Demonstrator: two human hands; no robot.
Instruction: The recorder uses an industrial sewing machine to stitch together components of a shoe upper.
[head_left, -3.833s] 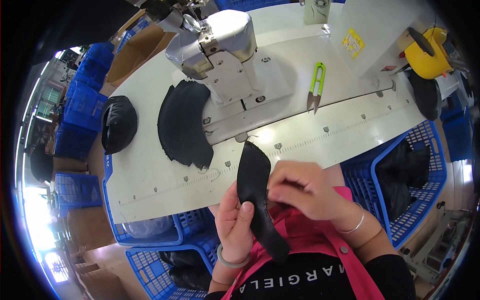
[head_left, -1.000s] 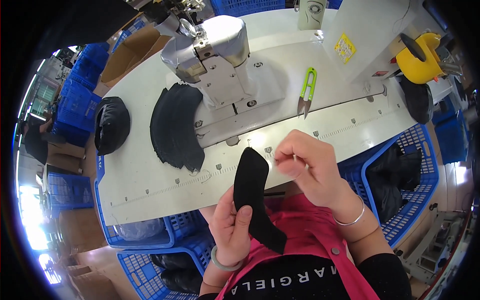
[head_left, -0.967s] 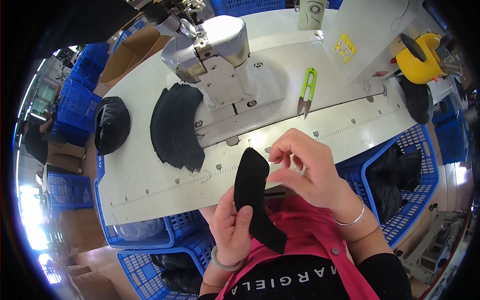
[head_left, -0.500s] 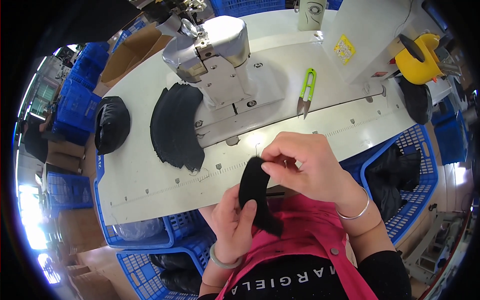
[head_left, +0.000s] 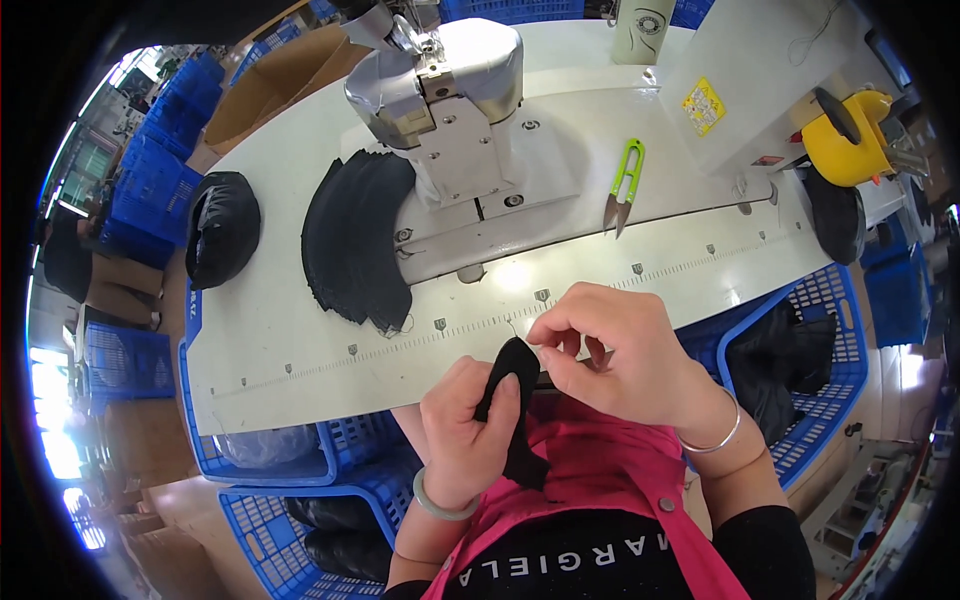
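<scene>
My left hand [head_left: 466, 425] grips a curved black fabric piece [head_left: 523, 455] over my lap, just off the table's front edge. The thumb presses on its face and the lower end hangs down. My right hand [head_left: 630, 355] is closed in a pinch beside the piece's pointed top. Whatever lies between those fingertips is too small to make out. A fine thread shows on the table close to that tip. Farther off, a fanned stack of curved black pieces [head_left: 352, 240] lies left of the sewing machine [head_left: 465, 150]. Green-handled thread snips [head_left: 624, 188] rest to the machine's right.
A black rounded item [head_left: 222, 230] sits at the white table's [head_left: 270, 330] left end. A pale cup [head_left: 640, 35] and a yellow holder [head_left: 845, 145] stand toward the back right. Blue baskets [head_left: 262, 540] with black items flank me below the table.
The fabric piece has turned and now looks narrower, with a pointed top. My right fingers have come off its upper edge and sit slightly to the right. The view has shifted a little.
</scene>
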